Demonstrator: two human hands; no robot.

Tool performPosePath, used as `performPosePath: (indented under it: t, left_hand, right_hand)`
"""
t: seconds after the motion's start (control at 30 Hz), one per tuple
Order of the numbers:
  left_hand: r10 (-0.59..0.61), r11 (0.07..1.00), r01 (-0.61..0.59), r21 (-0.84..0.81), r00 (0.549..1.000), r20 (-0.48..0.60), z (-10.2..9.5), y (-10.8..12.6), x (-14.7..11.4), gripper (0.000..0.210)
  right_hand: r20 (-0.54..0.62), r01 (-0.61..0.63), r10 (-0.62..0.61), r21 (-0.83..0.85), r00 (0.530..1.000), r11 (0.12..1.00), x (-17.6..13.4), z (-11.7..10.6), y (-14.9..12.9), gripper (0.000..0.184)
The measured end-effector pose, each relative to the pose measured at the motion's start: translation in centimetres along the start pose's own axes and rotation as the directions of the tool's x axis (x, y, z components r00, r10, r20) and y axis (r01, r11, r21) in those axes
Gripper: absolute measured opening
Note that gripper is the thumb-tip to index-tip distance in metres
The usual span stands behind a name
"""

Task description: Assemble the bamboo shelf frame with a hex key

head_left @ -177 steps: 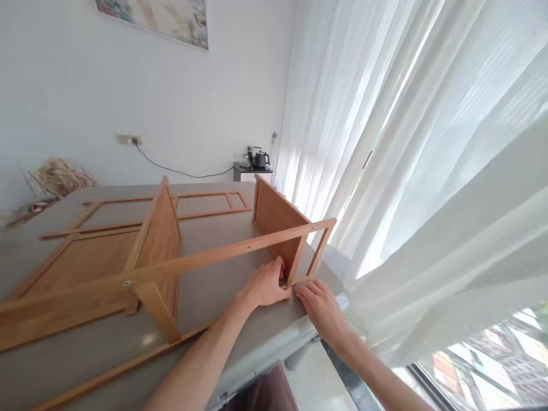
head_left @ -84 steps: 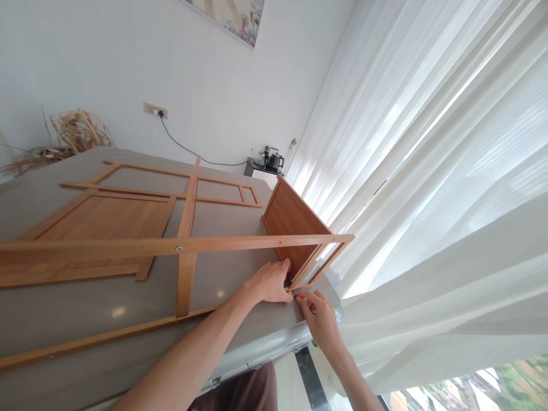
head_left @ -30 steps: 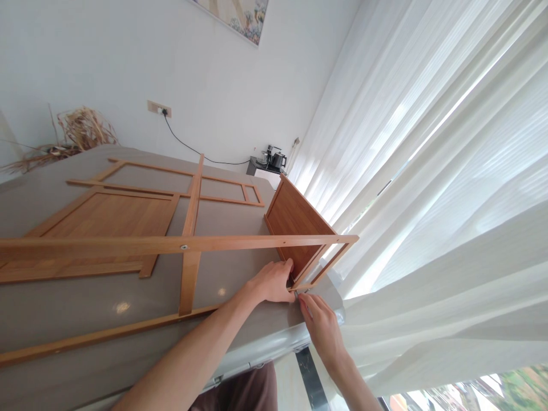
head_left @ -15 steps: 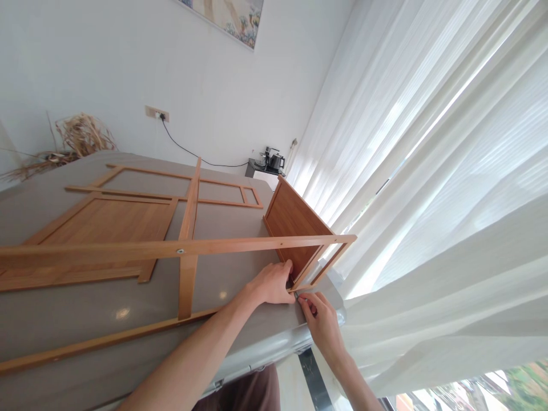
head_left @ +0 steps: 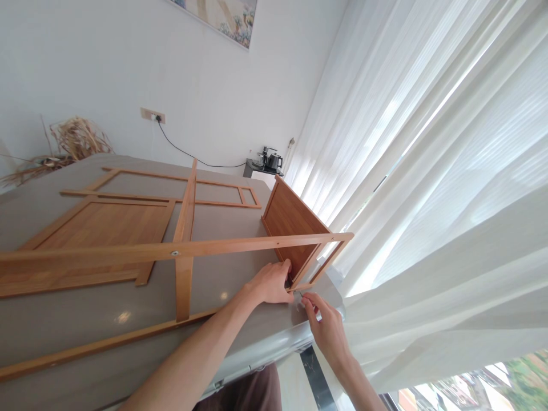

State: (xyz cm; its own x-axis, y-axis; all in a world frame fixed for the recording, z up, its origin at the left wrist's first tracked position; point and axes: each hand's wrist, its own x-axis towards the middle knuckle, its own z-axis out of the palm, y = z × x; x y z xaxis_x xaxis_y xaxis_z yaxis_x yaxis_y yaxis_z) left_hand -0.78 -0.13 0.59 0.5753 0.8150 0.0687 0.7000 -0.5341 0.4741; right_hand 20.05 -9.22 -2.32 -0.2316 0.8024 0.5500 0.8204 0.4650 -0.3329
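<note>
A wooden frame (head_left: 240,245) stands on its side on the covered table, with a wooden panel (head_left: 293,220) at its right end. My left hand (head_left: 274,282) is wrapped round the frame's lower rail near that end, by the panel's bottom corner. Part of the rail is hidden behind the fingers. Just right of it, my right hand (head_left: 323,317) pinches a small thin metal piece (head_left: 301,294) between thumb and forefinger. The piece points at the rail's end; whether it is a screw or a hex key, I cannot tell.
A loose wooden panel (head_left: 107,228) and a slim open frame (head_left: 171,201) lie flat on the grey table cover (head_left: 240,225). White curtains (head_left: 406,200) hang close on the right. A kettle (head_left: 274,161) stands on a small cabinet at the back.
My right hand has drawn slightly away to the right from the rail's end, so the thin metal piece shows more. My left hand keeps its hold on the frame.
</note>
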Motion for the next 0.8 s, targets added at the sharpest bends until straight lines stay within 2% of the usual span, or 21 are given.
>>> performPosePath:
  t: [0.33,0.57,0.8]
  left_hand:
    - [0.01,1.0,-0.01,-0.002,1.0,-0.009,-0.11,-0.01,-0.02,0.038]
    - [0.017,1.0,-0.017,-0.013,1.0,-0.012,-0.12,-0.02,0.0,0.039]
    - [0.013,0.999,-0.013,-0.029,1.0,-0.019,-0.15,-0.08,-0.04,0.041]
  right_hand:
    - [0.061,0.223,-0.216,-0.127,0.974,0.967,0.88,0.35,0.16,0.029]
    - [0.099,0.267,-0.254,-0.152,0.962,0.952,0.73,0.09,-0.03,0.026]
    - [0.105,0.307,-0.292,-0.172,0.951,0.936,0.57,0.28,0.3,0.033]
